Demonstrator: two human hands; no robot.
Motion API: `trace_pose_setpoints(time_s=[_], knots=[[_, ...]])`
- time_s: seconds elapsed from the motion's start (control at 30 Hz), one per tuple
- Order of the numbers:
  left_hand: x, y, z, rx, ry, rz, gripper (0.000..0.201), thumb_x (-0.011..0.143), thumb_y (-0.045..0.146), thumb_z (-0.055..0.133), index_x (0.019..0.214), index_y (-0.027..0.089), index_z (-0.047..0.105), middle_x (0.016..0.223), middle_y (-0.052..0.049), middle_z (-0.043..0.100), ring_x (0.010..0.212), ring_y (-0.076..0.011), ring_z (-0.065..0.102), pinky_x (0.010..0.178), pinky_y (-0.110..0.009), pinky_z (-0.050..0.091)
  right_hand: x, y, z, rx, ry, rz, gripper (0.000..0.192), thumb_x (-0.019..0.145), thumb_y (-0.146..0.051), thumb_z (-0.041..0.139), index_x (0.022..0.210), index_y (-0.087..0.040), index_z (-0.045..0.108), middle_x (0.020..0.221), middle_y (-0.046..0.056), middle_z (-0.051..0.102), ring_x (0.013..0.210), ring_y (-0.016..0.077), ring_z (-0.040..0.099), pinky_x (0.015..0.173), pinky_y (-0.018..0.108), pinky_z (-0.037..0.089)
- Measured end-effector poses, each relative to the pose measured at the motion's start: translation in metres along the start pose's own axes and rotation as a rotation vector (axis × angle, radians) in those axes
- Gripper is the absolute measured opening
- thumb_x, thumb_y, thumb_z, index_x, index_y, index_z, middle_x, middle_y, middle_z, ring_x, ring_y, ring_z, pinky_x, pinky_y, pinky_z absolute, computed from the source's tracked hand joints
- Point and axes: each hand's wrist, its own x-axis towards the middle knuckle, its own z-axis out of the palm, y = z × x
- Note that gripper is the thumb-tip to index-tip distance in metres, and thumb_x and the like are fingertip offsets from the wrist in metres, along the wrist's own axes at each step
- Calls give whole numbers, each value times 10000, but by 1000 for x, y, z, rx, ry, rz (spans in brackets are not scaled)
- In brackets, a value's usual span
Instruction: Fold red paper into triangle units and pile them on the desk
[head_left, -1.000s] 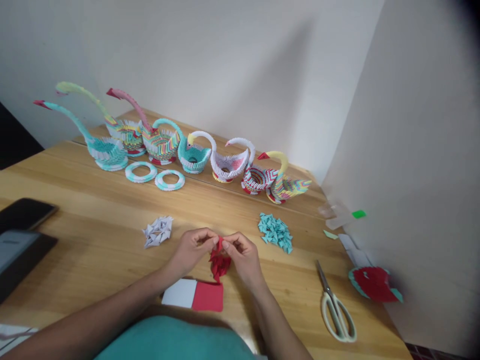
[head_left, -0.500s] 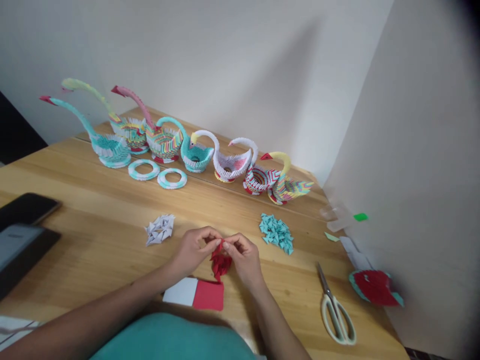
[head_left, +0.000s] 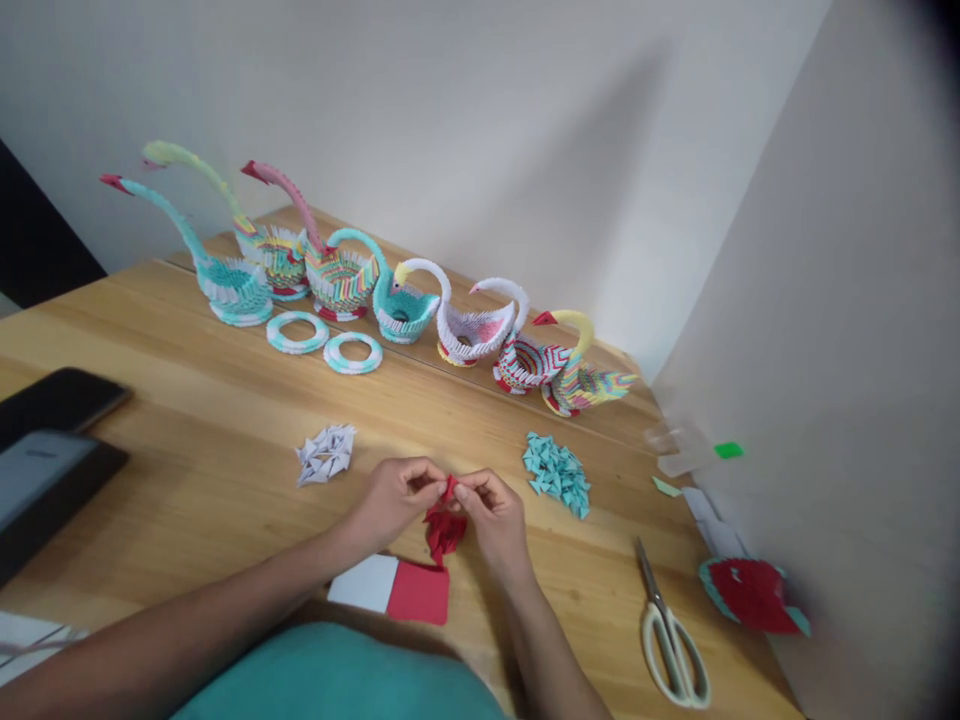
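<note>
Head view: both hands' fingers [head_left: 431,487] pinch red paper piece [head_left: 444,522]; no legible writing.

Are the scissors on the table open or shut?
Shut: the scissors lie flat with blades together in one line.

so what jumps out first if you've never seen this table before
A row of colourful folded-paper swans lines the far edge of the wooden table, against the white wall. At the near edge, the left hand and right hand pinch a red folded-paper piece, between a white pile of paper bits and a teal pile.
</note>
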Motion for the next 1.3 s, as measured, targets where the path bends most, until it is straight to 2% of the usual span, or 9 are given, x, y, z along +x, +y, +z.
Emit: trace_pose_setpoints(time_s=[0.13, 0.33, 0.4, 0.57, 0.73, 0.97, 1.07, 1.2, 1.3], knots=[[-2, 5, -1, 220, 99, 123, 98, 694, 185, 591, 607, 174, 635, 606, -5, 653, 596, -141, 547, 585, -233, 389, -4, -3, 4, -115, 68, -55, 185, 752, -360, 726, 718, -182, 690, 625, 8, 674, 566, 154, 604, 546, 268, 489], [5, -1, -2, -220, -158, -59, 241, 738, 374, 607, 649, 151, 627, 581, -5, 615, 562, -128, 529, 565, -228, 414, -2, -8, 2, 36, 11, -26, 230, 735, -408, 746, 724, -192, 668, 595, 2, 680, 539, 158, 621, 544, 289, 519], [6, -4, -1, -251, -165, -75, 245, 736, 377, 611, 649, 148, 630, 586, -5, 613, 562, -124, 523, 569, -229, 415, -2, -9, 2, 48, 6, -32, 228, 728, -408, 752, 718, -195, 669, 589, 2, 680, 540, 159, 621, 545, 291, 519], [2, -2, -2, -24, -73, -12, 173, 737, 277, 565, 621, 159, 614, 573, 1, 607, 561, -131, 522, 552, -225, 388, -4, -8, 1, -33, 8, -47, 159, 754, -345, 730, 717, -196, 690, 611, -5, 675, 549, 149, 616, 545, 272, 501], [-1, 8, -5, 289, 23, 181, 155, 717, 197, 588, 566, 170, 612, 579, -6, 621, 584, -142, 541, 581, -236, 364, -4, -7, -1, -112, 11, -97, 134, 765, -310, 718, 702, -192, 702, 620, -4, 668, 567, 145, 604, 557, 265, 481], [3, 3, -4, -189, -165, -50, 251, 783, 340, 578, 649, 147, 665, 599, -17, 654, 571, -137, 555, 572, -235, 434, 0, -1, -4, 112, -40, 4, 189, 751, -381, 749, 744, -201, 690, 600, -13, 673, 528, 132, 595, 543, 259, 488], [5, -2, -4, -247, -178, -72, 244, 764, 348, 611, 662, 135, 669, 593, -15, 649, 563, -126, 547, 573, -229, 441, 1, 1, -4, 132, -40, 29, 202, 745, -383, 755, 749, -191, 692, 602, -5, 679, 527, 135, 596, 540, 263, 485], [3, 0, -4, -127, -133, -50, 218, 765, 302, 571, 663, 133, 661, 593, -13, 644, 560, -123, 539, 555, -221, 424, -1, 0, -3, 85, -40, 27, 186, 755, -364, 745, 737, -184, 701, 592, -4, 669, 530, 135, 590, 541, 261, 473], [0, 6, -4, 103, -15, 48, 158, 728, 220, 572, 610, 141, 642, 602, -14, 645, 599, -133, 544, 586, -228, 411, -3, -1, -1, -16, -8, -26, 141, 762, -322, 735, 724, -188, 716, 613, -5, 664, 562, 135, 591, 560, 257, 465]])
